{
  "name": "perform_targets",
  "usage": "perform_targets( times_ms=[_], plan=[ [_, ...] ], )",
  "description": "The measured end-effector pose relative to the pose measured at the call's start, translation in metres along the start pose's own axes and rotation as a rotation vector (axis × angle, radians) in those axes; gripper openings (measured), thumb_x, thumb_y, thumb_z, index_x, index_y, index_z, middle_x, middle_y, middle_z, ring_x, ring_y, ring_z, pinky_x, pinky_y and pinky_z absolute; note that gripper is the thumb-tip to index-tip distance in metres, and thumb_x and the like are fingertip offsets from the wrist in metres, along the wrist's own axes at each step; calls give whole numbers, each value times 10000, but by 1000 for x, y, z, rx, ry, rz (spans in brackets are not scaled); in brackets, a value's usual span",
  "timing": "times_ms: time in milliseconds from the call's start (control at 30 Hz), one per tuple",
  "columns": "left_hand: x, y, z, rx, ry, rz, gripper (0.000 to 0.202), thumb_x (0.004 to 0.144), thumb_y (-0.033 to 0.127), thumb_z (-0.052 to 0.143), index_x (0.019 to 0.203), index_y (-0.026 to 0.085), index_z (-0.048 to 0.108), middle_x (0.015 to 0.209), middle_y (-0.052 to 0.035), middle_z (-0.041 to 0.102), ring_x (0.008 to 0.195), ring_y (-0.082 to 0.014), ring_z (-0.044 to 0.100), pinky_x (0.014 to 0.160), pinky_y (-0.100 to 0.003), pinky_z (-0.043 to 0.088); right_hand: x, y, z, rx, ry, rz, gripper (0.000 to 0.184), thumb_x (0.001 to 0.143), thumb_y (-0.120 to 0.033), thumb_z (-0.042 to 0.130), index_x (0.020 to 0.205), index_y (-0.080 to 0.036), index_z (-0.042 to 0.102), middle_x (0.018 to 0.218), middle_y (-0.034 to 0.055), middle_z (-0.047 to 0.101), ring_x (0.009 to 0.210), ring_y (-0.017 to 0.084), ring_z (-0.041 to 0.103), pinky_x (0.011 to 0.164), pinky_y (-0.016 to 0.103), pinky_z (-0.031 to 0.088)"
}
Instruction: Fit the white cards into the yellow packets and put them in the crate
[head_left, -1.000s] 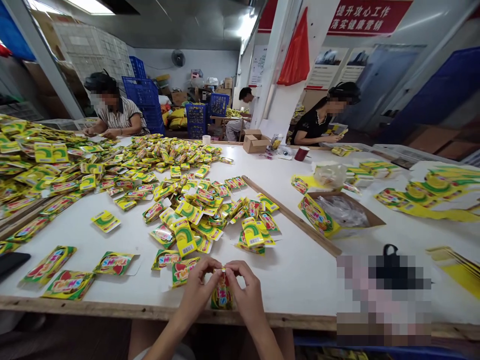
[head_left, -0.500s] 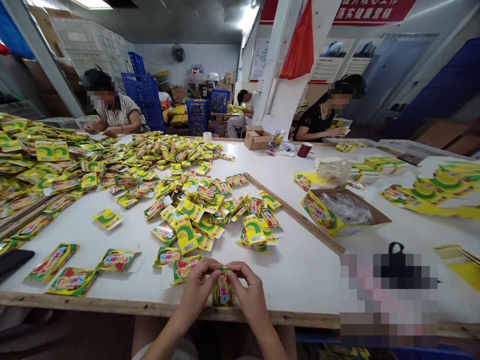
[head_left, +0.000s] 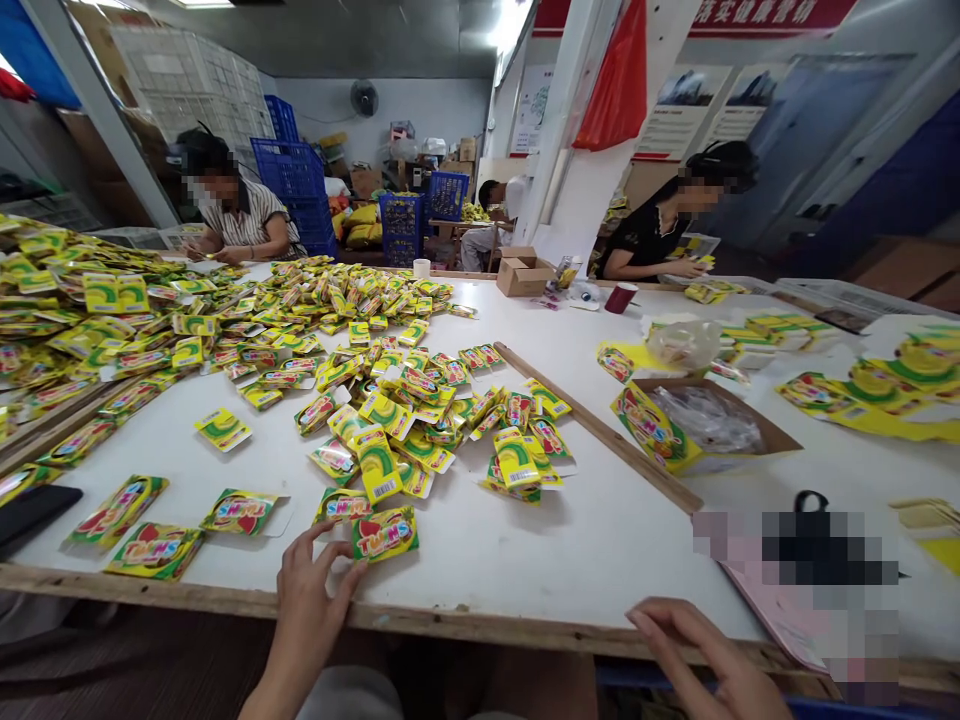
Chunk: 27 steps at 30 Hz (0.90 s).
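Note:
My left hand (head_left: 307, 590) rests at the near edge of the white table (head_left: 525, 540), fingers spread, fingertips touching a yellow-green candy packet (head_left: 384, 533). Another packet (head_left: 341, 505) lies just beyond it. My right hand (head_left: 701, 650) hangs at the table's front edge to the right, fingers stretched out and holding nothing. A heap of the same packets (head_left: 420, 410) covers the middle of the table.
A large packet pile (head_left: 90, 320) fills the left side. A wooden strip (head_left: 592, 425) runs diagonally; right of it sits an open cardboard box (head_left: 705, 425). Flat yellow cards (head_left: 870, 390) lie far right. Three people sit at the far side.
Both hands let go of the packet they pinched together. The left hand moved left onto the table by a packet; the right hand swung right and down to the table's edge.

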<state>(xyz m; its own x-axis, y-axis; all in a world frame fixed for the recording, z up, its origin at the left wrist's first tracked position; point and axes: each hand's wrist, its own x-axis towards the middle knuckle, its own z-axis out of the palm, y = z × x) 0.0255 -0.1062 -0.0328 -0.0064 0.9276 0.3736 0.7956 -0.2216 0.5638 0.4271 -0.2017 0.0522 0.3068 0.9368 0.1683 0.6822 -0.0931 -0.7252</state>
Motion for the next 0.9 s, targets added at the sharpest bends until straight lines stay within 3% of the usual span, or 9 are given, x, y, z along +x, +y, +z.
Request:
perform_targets(
  times_ms=[67, 167, 233, 333, 467, 533, 600, 767, 900],
  plan=[
    [0, 12, 1, -58, 0, 36, 120, 856, 330, 585, 853, 244, 668, 1236, -108, 513, 1179, -344, 466, 939, -546, 426, 2, -17, 27, 82, -29, -36, 265, 794, -485, 613, 739, -237, 688, 758, 43, 706, 730, 221, 679, 636, 234, 546],
    [5, 40, 0, -172, -3, 103, 111, 882, 270, 547, 885, 244, 655, 1333, -110, 454, 1258, -335, 419, 980, -523, 413, 6, -51, 86, 277, -78, -102, 229, 857, -413, 566, 803, -227, 687, 862, 62, 708, 854, 230, 667, 776, 278, 537],
    [9, 57, 0, -275, -93, 148, 124, 898, 248, 521, 920, 246, 643, 1328, -112, 479, 1251, -314, 450, 991, -480, 426, 8, -69, 122, 412, -105, -136, 178, 862, -351, 572, 917, -224, 683, 1000, 74, 699, 964, 238, 650, 840, 305, 527],
    [15, 75, 7, -460, -264, 161, 141, 917, 266, 500, 942, 240, 636, 1105, -103, 627, 1064, -268, 595, 891, -384, 507, 10, -82, 156, 539, -131, -144, 162, 858, -271, 575, 997, -219, 639, 1015, 67, 691, 941, 222, 657, 829, 313, 536],
    [16, 84, 26, -693, -249, 29, 196, 902, 327, 547, 1053, 221, 614, 925, -64, 678, 830, -216, 654, 764, -324, 547, 11, -78, 162, 565, -66, -126, 141, 856, -236, 566, 986, -215, 615, 936, 48, 695, 842, 200, 670, 734, 278, 544],
    [15, 86, 36, -801, -228, -49, 266, 886, 354, 575, 1114, 217, 583, 970, -67, 681, 857, -213, 664, 784, -324, 551, 11, -72, 156, 551, -49, -120, 180, 844, -231, 575, 1016, -213, 624, 961, 52, 698, 843, 199, 669, 700, 261, 542],
    [15, 89, 45, -858, -246, -97, 252, 876, 383, 586, 1055, 206, 605, 960, -69, 687, 902, -225, 666, 808, -331, 549, 10, -66, 151, 537, -55, -98, 211, 841, -246, 581, 1042, -211, 634, 972, 57, 702, 807, 195, 668, 658, 251, 541],
    [19, 94, 54, -807, -359, -67, 242, 899, 398, 542, 931, 192, 664, 895, -71, 714, 879, -237, 671, 794, -346, 546, 12, -58, 142, 516, -92, -91, 227, 852, -294, 587, 1052, -208, 652, 949, 52, 715, 783, 196, 668, 708, 266, 541],
    [21, 96, 58, -760, -306, -10, 211, 901, 358, 542, 939, 206, 684, 1070, -96, 702, 1077, -270, 625, 943, -409, 492, 23, -61, 139, 456, -109, -175, 149, 891, -276, 544, 907, -213, 678, 902, 53, 707, 848, 212, 659, 775, 280, 520]
  ],
)
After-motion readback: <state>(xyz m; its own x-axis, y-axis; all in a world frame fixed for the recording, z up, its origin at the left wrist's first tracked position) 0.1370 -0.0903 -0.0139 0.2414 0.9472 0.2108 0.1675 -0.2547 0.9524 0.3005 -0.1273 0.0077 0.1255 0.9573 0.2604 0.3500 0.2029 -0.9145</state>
